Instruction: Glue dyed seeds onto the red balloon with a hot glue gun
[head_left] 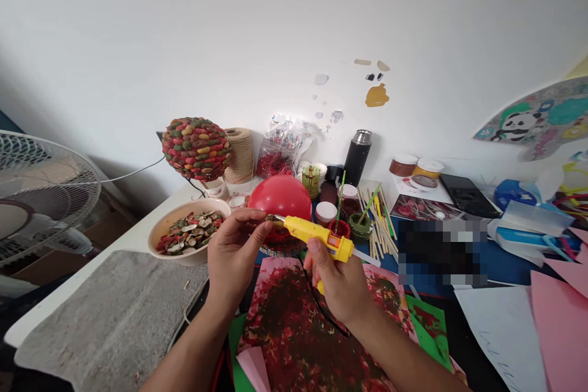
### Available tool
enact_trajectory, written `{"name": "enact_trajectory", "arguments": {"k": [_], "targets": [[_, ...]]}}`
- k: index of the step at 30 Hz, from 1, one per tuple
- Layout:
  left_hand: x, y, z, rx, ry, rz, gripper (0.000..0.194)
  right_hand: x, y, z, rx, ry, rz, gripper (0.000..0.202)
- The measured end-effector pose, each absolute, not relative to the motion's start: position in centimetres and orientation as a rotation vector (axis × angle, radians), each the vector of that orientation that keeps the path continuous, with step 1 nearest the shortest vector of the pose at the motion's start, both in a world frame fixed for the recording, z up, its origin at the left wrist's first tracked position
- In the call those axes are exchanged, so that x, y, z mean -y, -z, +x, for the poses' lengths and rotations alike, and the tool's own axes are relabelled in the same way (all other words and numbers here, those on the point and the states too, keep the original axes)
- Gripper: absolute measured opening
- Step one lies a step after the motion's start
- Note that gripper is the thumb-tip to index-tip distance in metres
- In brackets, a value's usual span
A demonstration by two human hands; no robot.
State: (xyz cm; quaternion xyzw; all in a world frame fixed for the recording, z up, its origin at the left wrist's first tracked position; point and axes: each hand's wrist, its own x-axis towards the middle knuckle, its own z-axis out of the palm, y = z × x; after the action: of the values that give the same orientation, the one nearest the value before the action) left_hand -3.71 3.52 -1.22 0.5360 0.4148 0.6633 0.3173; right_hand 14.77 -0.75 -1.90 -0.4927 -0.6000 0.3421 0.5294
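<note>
My right hand [342,282] is wrapped round the handle of a yellow hot glue gun [310,233], its nozzle pointing left. The nozzle tip meets a small dark painted shell piece [272,218], pinched between the thumb and fingers of my left hand [239,251]. Just behind both hands sits a red balloon [280,196], its lower part hidden by the glue gun and my fingers. To the left of my left hand stands a beige bowl [156,236] of painted half-shells [190,233] in red, green and brown.
A ball covered in coloured shells [196,149] stands behind the bowl, beside a twine spool [240,156]. Paint jars [361,228] with brushes, wooden sticks [379,226] and a black flask [358,158] are at the back right. Paint-stained paper [298,318] lies below my hands; a fan [46,196] is far left.
</note>
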Motion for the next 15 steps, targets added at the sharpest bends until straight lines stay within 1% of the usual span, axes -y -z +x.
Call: {"name": "enact_trajectory", "arguments": {"k": [15], "targets": [[-3.71, 1.76, -4.04, -1.097, -1.781, 1.414, 0.019, 0.68, 2.19, 14.91, 1.427, -0.822, -1.203, 0.076]]}}
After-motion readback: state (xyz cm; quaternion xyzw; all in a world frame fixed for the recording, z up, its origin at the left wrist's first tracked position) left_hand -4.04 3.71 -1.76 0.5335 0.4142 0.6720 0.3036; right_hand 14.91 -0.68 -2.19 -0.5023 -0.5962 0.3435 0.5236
